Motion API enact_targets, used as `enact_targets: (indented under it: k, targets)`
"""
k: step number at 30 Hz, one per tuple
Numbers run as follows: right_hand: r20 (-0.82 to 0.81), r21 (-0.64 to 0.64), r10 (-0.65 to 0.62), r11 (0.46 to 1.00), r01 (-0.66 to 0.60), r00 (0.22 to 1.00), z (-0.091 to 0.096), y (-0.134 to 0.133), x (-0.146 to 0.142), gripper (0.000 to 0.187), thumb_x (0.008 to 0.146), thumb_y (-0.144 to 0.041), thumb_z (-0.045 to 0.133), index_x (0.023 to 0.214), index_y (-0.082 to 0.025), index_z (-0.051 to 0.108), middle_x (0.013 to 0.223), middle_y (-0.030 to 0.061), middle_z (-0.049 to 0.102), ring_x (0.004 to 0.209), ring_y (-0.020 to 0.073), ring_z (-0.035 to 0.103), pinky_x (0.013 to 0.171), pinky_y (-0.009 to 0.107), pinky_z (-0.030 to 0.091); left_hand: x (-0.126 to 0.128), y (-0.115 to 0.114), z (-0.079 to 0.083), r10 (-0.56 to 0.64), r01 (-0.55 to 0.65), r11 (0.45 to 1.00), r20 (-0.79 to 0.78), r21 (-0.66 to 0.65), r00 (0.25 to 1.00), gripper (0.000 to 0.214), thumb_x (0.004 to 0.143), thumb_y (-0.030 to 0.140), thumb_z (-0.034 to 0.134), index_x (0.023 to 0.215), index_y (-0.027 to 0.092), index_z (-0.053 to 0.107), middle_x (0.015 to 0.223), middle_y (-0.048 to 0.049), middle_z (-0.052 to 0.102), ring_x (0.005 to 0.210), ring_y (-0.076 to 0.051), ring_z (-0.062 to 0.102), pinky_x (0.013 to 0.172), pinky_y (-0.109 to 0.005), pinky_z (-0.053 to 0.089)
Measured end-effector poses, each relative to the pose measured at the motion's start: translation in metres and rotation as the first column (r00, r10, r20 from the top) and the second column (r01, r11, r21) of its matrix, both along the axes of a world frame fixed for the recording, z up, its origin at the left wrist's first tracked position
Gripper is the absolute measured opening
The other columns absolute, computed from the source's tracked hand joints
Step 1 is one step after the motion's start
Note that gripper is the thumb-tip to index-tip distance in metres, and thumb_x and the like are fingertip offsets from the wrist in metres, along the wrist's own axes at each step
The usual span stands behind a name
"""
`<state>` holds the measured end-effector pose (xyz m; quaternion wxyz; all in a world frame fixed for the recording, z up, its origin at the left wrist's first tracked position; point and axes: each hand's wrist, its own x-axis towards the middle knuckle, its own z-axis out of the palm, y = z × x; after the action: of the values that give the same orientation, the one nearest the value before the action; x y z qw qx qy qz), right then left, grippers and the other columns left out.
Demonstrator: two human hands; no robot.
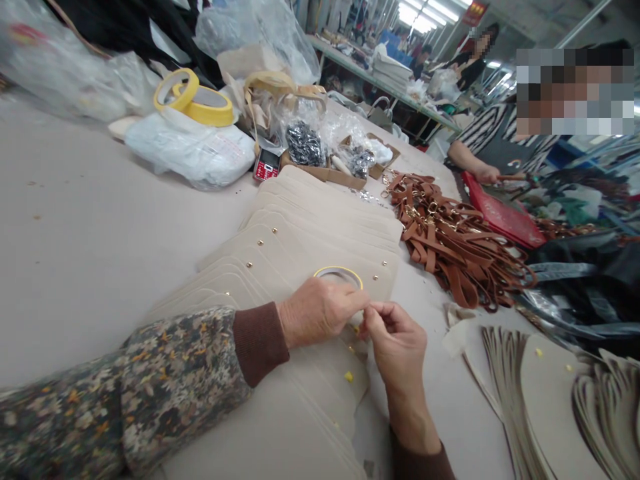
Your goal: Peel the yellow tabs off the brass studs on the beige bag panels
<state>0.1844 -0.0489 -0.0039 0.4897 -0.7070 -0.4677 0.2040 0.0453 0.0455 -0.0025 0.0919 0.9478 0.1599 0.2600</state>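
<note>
My left hand [323, 310], in a brown-cuffed floral sleeve, is closed on a roll of yellow tape [339, 270]; its lower half is hidden behind the fingers. At the fingertips of that hand, my right hand [397, 340] pinches something too small or hidden to make out. Both hands are above overlapping beige panels [300, 247] spread in a long fanned stack. Small gold metal fittings [261, 243] show along the panels. A scrap of yellow tape [349, 377] sticks to a panel just below the hands.
Brown straps [440, 240] with gold clasps lie in a heap to the right. Fanned beige pieces [545, 400] fill the lower right. Farther back are yellow tape rolls [210, 107] on a white plastic bag [190, 150] and boxes of bagged hardware [305, 143]. A co-worker [500, 133] is across the table.
</note>
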Motion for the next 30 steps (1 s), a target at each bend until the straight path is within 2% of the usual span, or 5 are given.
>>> enact_targets:
  k: [3, 6, 14, 22, 30]
  targets:
    - [-0.263, -0.077, -0.114, 0.992, 0.097, 0.958, -0.002, 0.003, 0.009, 0.021, 0.073, -0.036, 0.068, 0.068, -0.016, 0.063, 0.048, -0.0037, 0.058, 0.042, 0.0098, 0.052, 0.043, 0.021, 0.044, 0.000, -0.004, 0.001, -0.020, 0.018, 0.999, 0.053, 0.043, 0.998, 0.017, 0.092, 0.015, 0.038, 0.081, 0.018, 0.051, 0.067, 0.0014, 0.054, 0.059, -0.013, 0.049, 0.051, -0.025, 0.032]
    - [-0.334, -0.191, -0.212, 0.969, 0.155, 0.918, -0.007, 0.001, 0.026, 0.028, 0.066, -0.041, 0.075, 0.070, -0.015, 0.064, 0.051, -0.0021, 0.060, 0.041, 0.0097, 0.052, 0.042, 0.021, 0.044, 0.000, -0.002, 0.001, 0.026, -0.025, 0.999, -0.005, 0.042, 1.000, 0.017, 0.093, 0.011, 0.038, 0.085, 0.018, 0.052, 0.071, 0.0004, 0.056, 0.065, -0.014, 0.051, 0.056, -0.026, 0.035]
    - [-0.299, -0.333, -0.085, 0.943, -0.021, 0.950, -0.014, -0.006, 0.044, 0.040, 0.066, -0.050, 0.075, 0.079, -0.012, 0.070, 0.059, 0.0024, 0.065, 0.046, 0.0103, 0.056, 0.046, 0.022, 0.048, 0.005, 0.011, -0.006, 0.074, -0.080, 0.997, -0.249, -0.012, 0.966, 0.011, 0.093, 0.013, 0.045, 0.090, 0.016, 0.055, 0.089, -0.0072, 0.062, 0.082, -0.021, 0.052, 0.076, -0.035, 0.042]
    - [-0.026, -0.354, 0.087, 0.931, -0.091, 0.996, -0.015, -0.007, 0.039, 0.035, 0.077, -0.048, 0.065, 0.080, -0.014, 0.072, 0.058, 0.0013, 0.064, 0.050, 0.0132, 0.056, 0.047, 0.023, 0.047, 0.001, 0.007, -0.007, 0.055, -0.066, 0.997, -0.278, -0.030, 0.959, 0.012, 0.093, 0.014, 0.044, 0.091, 0.016, 0.055, 0.090, -0.0076, 0.062, 0.082, -0.023, 0.053, 0.074, -0.037, 0.041]
    - [0.377, -0.298, 0.125, 0.955, -0.008, 0.918, -0.014, -0.001, 0.030, 0.024, 0.080, -0.041, 0.061, 0.087, -0.019, 0.069, 0.059, -0.0013, 0.067, 0.052, 0.0146, 0.061, 0.054, 0.025, 0.046, 0.002, 0.008, -0.007, 0.057, -0.069, 0.997, -0.275, -0.032, 0.960, 0.011, 0.093, 0.014, 0.045, 0.089, 0.016, 0.055, 0.088, -0.0072, 0.062, 0.080, -0.022, 0.053, 0.075, -0.036, 0.039]
